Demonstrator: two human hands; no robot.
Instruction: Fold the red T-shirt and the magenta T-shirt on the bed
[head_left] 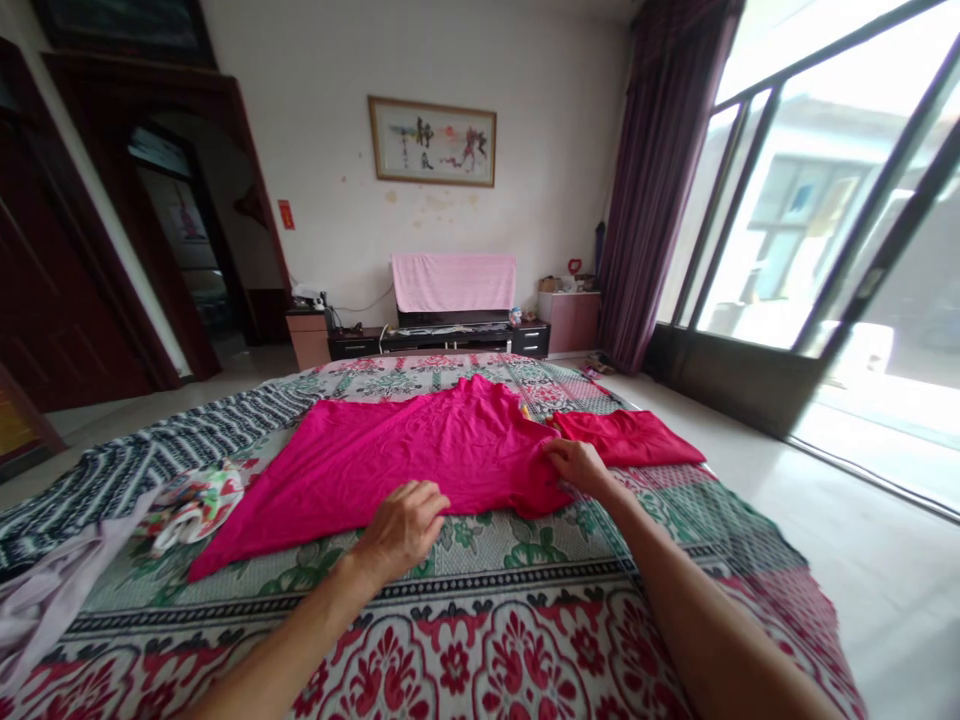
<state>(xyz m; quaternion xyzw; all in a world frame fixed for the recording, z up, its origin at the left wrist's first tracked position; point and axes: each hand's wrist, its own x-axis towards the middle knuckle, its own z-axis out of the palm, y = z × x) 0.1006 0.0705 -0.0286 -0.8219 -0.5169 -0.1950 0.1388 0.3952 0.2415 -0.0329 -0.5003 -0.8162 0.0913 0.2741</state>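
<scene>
A bright pink shirt (420,450) lies spread and wrinkled across the patterned cloth, its wider end toward the left. My right hand (577,465) pinches the shirt at its right end between thumb and fingers. At the near edge of the shirt is my left hand (405,522), its fingers curled down onto the fabric; the fingertips are partly hidden. Just beyond my right hand, a folded red garment (637,438) rests flat on the cloth.
The patterned cloth (517,660) covers the surface before me. To the left lie a crumpled multicoloured cloth (195,505), a pale lilac cloth (56,600) and a black-and-white striped cloth (172,440). A low cabinet (356,346) stands along the far wall; glass doors (787,230) are at right.
</scene>
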